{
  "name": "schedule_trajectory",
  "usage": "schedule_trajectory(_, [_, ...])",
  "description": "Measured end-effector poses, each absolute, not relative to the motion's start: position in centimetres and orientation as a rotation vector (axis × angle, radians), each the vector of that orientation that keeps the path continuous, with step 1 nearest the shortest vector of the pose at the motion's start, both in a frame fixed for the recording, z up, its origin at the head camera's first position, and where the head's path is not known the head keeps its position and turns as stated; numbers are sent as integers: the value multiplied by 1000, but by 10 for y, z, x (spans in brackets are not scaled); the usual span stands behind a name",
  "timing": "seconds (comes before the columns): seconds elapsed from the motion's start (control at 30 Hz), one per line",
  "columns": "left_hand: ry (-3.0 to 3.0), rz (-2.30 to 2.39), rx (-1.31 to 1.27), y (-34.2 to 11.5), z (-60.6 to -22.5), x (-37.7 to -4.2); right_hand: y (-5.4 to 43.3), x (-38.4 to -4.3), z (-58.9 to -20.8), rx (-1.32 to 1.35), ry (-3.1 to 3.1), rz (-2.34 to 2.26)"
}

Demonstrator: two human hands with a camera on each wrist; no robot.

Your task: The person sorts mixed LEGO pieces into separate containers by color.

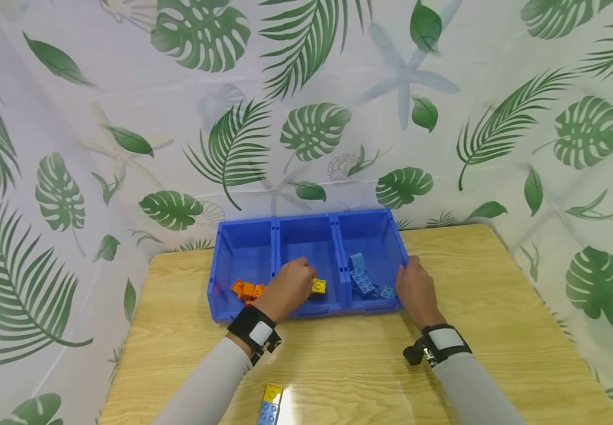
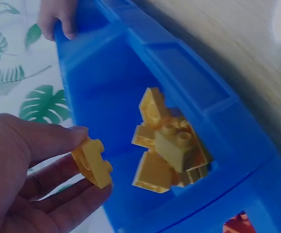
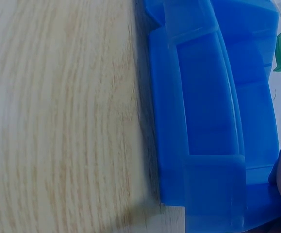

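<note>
My left hand [image 1: 292,285] is over the middle compartment of a blue three-compartment bin [image 1: 306,313]. Between its thumb and fingers it pinches a yellow toy brick [image 2: 92,163], studs facing away from the palm. Several more yellow bricks [image 2: 152,170] lie heaped in that compartment, close to its front wall. At the bin's right end, my right hand [image 1: 416,290] grips the side wall, with fingers over the rim in the left wrist view. Only a bit of this hand shows at the edge of the right wrist view.
Orange bricks [image 1: 248,290] lie in the left compartment and light blue bricks [image 1: 361,282] in the right one. Near the front of the wooden table [image 1: 348,366] lies a strip of joined bricks [image 1: 269,407], yellow and blue. A leaf-print cloth [image 1: 317,71] hangs behind.
</note>
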State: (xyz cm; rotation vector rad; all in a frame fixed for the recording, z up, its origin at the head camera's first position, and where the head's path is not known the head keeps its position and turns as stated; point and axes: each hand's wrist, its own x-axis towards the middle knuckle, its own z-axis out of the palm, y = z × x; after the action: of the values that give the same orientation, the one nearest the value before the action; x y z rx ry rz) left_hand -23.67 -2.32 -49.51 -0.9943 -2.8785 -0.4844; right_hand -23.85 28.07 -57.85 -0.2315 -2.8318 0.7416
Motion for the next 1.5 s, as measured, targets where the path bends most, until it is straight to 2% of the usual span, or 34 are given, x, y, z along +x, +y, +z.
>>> schedule_trajectory(0.23, [-2978,-569,-935,-19,-507,-249,279,-238,-578,-235,-2833,732])
schedule_trajectory(0.5, [-2988,-426,-881,-14,-526,-257,280,-238,-577,-233,-2835,732])
schedule_trajectory(0.83, [-2980,-299,-862,-16,-531,-254,278,-238,-580,-230,-2827,726])
schedule_trajectory(1.03, [-2968,-301,-907,-22,-524,-243,279,-238,-580,-239,-2830,723])
schedule_trajectory(1.5, [-2965,-440,-1089,-51,-499,-192,278,-239,-579,-218,-2795,714])
